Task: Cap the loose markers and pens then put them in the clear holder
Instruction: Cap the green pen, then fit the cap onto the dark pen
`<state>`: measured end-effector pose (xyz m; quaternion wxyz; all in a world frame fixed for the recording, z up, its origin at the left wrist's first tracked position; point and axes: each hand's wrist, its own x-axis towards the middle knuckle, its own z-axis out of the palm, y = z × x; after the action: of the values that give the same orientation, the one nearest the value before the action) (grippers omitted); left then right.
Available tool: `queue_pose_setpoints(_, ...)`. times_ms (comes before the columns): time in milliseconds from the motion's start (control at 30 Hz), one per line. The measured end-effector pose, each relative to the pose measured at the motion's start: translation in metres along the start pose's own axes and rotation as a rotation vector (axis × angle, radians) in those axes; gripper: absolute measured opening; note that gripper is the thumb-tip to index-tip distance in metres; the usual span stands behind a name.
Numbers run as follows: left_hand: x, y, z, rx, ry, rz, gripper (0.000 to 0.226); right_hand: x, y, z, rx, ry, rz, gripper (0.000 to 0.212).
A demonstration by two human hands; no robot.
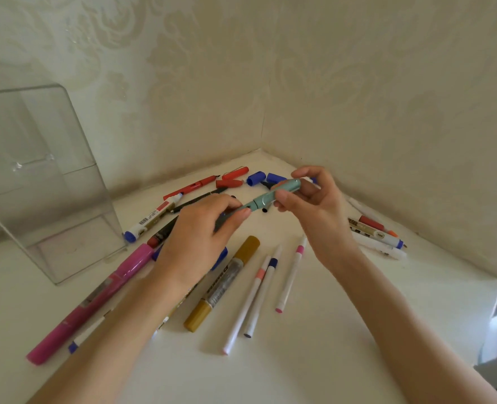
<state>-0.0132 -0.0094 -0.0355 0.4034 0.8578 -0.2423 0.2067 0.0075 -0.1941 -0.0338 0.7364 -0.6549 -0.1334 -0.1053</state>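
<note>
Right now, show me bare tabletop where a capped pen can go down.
Bare white tabletop lies nearest you, below the three thin white pens and gold marker. Crowded: the back corner's red and blue caps, and beside the clear plastic holder.

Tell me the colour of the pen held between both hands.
The pen is pale teal green, seen in the head view, the only one given.

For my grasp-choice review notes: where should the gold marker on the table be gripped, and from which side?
Pinch the gold marker at its mid-barrel from above, fingers across its width: it lies flat and diagonal, with a gap to the white pens beside it.
</note>
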Motion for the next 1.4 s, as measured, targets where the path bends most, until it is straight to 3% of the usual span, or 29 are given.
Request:
queue_pose_setpoints(133,-0.003,0.005,0.006,-0.043,0.084,-0.088,0.019,-0.006,0.008,0.017,0.111,0.157,-0.005,0.023)
queue_pose_setpoints(333,-0.004,0.005,0.008,-0.074,0.052,-0.127,0.017,-0.010,0.000,0.017,0.067,0.175,0.055,0.022)
queue_pose_setpoints(500,0.009,0.007,0.004,-0.018,-0.119,-0.153,0.042,-0.003,-0.024,-0.011,-0.213,0.208,0.177,0.019)
queue_pose_setpoints(700,0.008,-0.025,-0.010,0.062,-0.033,-0.348,0.014,-0.025,-0.009,-0.030,-0.488,0.187,0.332,0.016)
queue_pose_setpoints(867,0.023,-0.015,0.014,0.111,-0.160,-0.252,0.014,-0.032,0.005,-0.022,-0.761,0.052,0.358,0.023)
queue_pose_setpoints(1000,0.058,-0.009,0.045,0.204,-0.109,-0.212,0.017,-0.034,0.012,-0.020,-1.004,-0.078,0.293,0.034)
queue_pose_setpoints(1200,0.089,-0.014,0.085,0.584,-0.243,-0.363,0.035,-0.036,0.016,-0.020,-0.933,-0.044,0.248,0.027)
queue_pose_setpoints(1400,0.082,-0.021,0.082,0.602,-0.275,-0.364,0.023,-0.035,0.015,-0.026,-0.874,0.008,0.222,0.014)
